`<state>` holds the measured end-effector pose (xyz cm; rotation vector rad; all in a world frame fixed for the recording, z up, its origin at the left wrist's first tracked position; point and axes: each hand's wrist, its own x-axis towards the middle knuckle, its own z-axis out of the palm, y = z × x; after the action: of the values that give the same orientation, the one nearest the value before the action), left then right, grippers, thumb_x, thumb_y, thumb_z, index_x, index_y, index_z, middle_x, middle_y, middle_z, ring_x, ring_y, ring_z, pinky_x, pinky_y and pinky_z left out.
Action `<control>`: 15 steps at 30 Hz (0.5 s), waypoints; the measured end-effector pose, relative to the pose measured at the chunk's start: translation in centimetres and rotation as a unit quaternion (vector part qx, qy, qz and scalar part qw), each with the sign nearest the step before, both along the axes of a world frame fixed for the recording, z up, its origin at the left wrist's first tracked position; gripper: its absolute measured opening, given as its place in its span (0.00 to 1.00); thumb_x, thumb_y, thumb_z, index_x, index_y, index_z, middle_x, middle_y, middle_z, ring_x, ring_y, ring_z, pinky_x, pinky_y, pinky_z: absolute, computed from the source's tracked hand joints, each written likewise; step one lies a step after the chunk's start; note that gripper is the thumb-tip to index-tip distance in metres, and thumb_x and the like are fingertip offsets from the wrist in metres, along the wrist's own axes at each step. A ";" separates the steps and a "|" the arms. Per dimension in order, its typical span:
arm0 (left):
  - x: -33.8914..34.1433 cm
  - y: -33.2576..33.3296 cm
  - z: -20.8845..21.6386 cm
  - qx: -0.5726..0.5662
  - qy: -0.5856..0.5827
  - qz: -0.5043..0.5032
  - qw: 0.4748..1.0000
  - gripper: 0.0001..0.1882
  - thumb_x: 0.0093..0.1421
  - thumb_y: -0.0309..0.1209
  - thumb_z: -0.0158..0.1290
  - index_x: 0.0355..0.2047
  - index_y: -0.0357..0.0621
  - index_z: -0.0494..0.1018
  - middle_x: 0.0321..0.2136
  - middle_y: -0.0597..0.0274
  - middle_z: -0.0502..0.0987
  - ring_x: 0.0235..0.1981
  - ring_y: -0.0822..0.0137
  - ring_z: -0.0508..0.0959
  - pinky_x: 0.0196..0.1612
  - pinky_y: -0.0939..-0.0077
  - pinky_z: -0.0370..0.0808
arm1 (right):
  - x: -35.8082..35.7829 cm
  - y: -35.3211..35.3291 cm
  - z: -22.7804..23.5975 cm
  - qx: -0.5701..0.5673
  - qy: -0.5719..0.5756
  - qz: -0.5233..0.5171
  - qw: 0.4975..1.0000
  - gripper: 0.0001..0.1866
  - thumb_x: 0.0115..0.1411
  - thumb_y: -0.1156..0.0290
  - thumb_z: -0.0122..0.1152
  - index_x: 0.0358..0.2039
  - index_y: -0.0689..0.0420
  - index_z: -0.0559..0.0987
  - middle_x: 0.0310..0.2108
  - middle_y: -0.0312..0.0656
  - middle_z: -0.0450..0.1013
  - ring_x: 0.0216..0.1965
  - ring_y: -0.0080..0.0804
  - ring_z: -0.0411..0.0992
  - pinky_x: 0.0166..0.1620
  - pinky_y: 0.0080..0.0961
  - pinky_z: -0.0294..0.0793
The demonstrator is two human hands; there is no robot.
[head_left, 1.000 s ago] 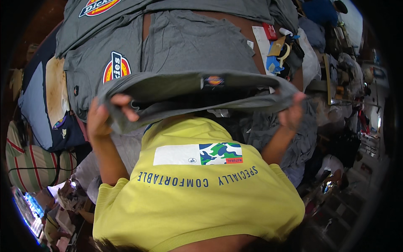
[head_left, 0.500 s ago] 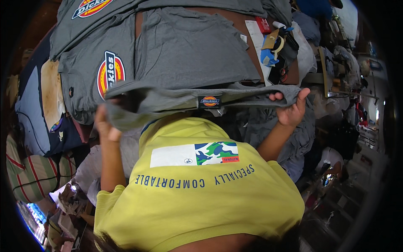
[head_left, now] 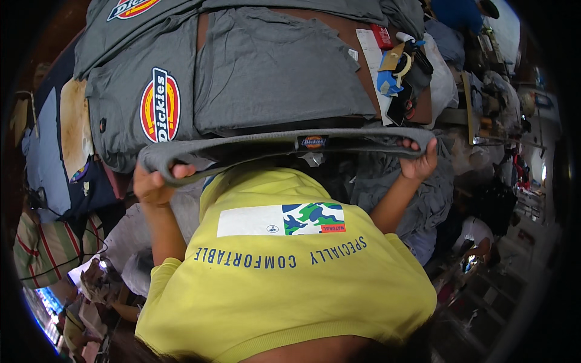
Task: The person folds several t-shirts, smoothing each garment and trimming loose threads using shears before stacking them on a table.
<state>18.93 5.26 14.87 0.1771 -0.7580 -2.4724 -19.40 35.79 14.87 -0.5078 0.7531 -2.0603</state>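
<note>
A grey T-shirt [head_left: 236,147] is stretched sideways in front of my chest, with its opening as a long narrow loop and a small dark label showing near its middle. My left hand [head_left: 155,186] grips the loop's left end, fingers curled through it. At the right end, my right hand [head_left: 423,160] is closed round the fabric, fingertips inside the loop. Just beyond, another grey T-shirt [head_left: 278,75] lies flat on the brown table [head_left: 363,72]. To its left lies a grey T-shirt with a large coloured print [head_left: 121,97].
Tape, a phone and paper lie beside a red box [head_left: 382,37] at the table's right. Grey garments [head_left: 393,187] are heaped below my right hand. A striped cushion-like bundle [head_left: 57,248] sits at left. Other people are at right, one in a white top [head_left: 475,233].
My left hand has curled its fingers into the left end of the T-shirt. The loop has been pulled straighter and tilted, so its inner label is less exposed.
</note>
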 end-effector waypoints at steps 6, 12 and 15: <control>3.2 -2.2 0.7 -0.278 0.107 -0.029 0.954 0.18 0.46 0.34 0.60 0.26 0.26 0.71 0.24 0.48 0.75 0.23 0.55 0.76 0.30 0.65 0.73 | -0.7 2.8 -1.1 -0.002 0.140 -0.023 0.990 0.26 0.58 0.50 0.45 0.26 0.63 0.75 0.19 0.42 0.73 0.18 0.37 0.70 0.29 0.34 0.68; -2.9 -7.0 -4.6 -0.057 0.209 -0.103 0.971 0.32 0.56 0.43 0.44 0.53 0.31 0.53 0.53 0.44 0.56 0.54 0.47 0.56 0.56 0.58 0.50 | -4.8 -7.9 -1.8 -0.196 -0.136 0.243 0.940 0.37 0.58 0.46 0.41 0.56 0.66 0.55 0.55 0.57 0.56 0.57 0.57 0.53 0.57 0.47 0.53; -9.1 -12.0 -7.2 0.078 0.111 -0.103 0.985 0.32 0.59 0.41 0.43 0.53 0.25 0.53 0.56 0.41 0.55 0.57 0.51 0.57 0.59 0.64 0.52 | -8.0 -16.0 -6.8 0.011 -0.162 0.185 0.969 0.32 0.61 0.54 0.42 0.53 0.72 0.57 0.54 0.57 0.58 0.55 0.48 0.58 0.57 0.39 0.56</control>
<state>9.86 -6.78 7.69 -0.1249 -0.5117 -2.6903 -27.43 19.81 8.07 -0.2637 0.4459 -1.7249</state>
